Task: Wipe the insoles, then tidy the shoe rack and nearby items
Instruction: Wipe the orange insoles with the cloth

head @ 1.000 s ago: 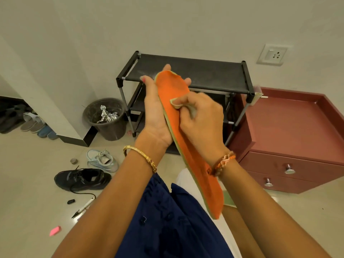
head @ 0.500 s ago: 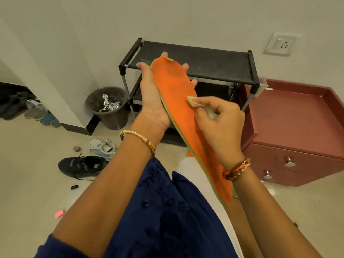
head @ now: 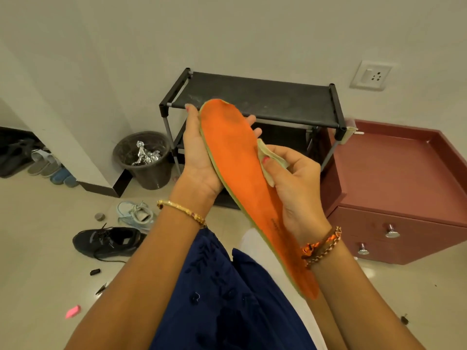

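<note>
Fingers: your right fingers (head: 271, 161) pinch a small pale cloth (head: 271, 157) against the right edge of the orange insole (head: 242, 178); your left fingers lie spread behind its toe end, tips showing on both sides.
Left hand: your left hand (head: 199, 157) cradles the upper half of the insole from underneath, palm toward you.
Right hand: your right hand (head: 295, 188) wraps the insole's right side near the middle, thumb on top of the cloth.
Insole: it is held in the air in front of the shoe rack (head: 255, 102), toe up and tilted away from you, heel down near your right wrist.
Change: half a second ago your right hand sat lower and more on the orange face; now the cloth has slid toward the edge, and the view has tipped so the rack sits lower in the picture.
Floor: a black sneaker (head: 108, 241) and a pale blue shoe (head: 135, 214) lie apart from the rack, beside a bin (head: 144, 160) with crumpled foil.
Hidden: the insole's underside, most of the cloth inside your grip, and the rack's lower shelves behind your hands.
Hard to make out: the dark print near the heel is unreadable, and so are the small dark bits on the floor.
</note>
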